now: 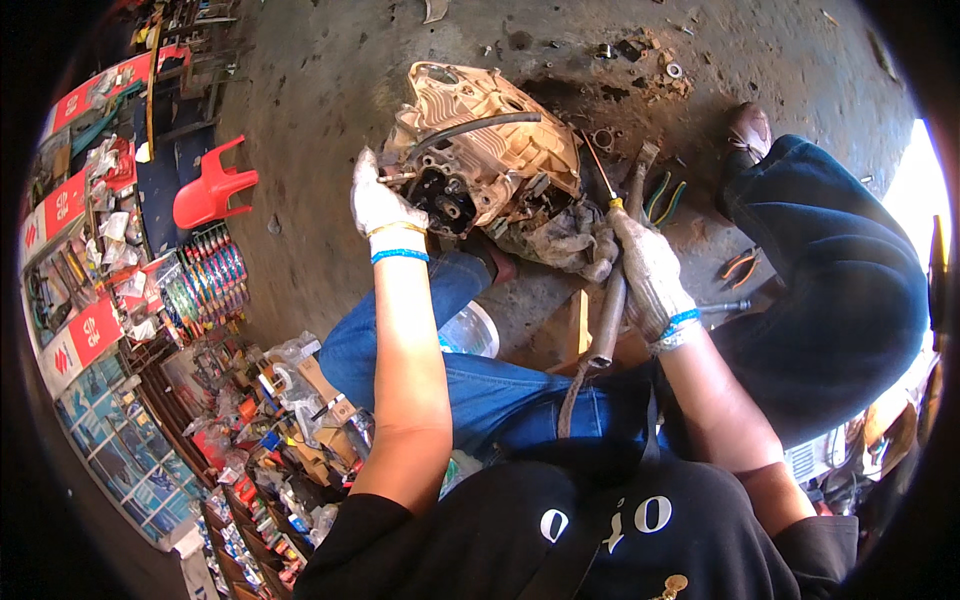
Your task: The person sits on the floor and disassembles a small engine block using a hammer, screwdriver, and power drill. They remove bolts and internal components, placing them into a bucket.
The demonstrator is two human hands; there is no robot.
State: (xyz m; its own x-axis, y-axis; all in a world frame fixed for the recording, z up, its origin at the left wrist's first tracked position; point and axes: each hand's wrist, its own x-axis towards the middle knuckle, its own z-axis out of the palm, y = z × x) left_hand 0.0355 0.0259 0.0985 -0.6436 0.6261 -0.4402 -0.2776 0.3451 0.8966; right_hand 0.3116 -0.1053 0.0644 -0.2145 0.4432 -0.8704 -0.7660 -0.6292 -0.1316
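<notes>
A tan metal gearbox housing (480, 120) rests on the floor in front of me, its dark, greasy opening turned toward me. A black rubber hose (470, 130) lies across its top. My left hand (383, 200), in a white knit glove, grips the housing's left edge, close to a small metal stub; some fingers are hidden. My right hand (648, 270), gloved too, is closed on a screwdriver (600, 166) with a yellow handle; its thin shaft points up and left, apart from the housing. Under that hand runs a long metal pipe (608, 320).
A grey rag (565, 240) lies against the housing. Green-handled pliers (663, 200), orange-handled pliers (740, 267) and a socket tool (722, 306) lie right of my hand. A washer (674, 71) sits on the oily floor. Left are a red plastic stool (214, 186) and crowded shelves (110, 250).
</notes>
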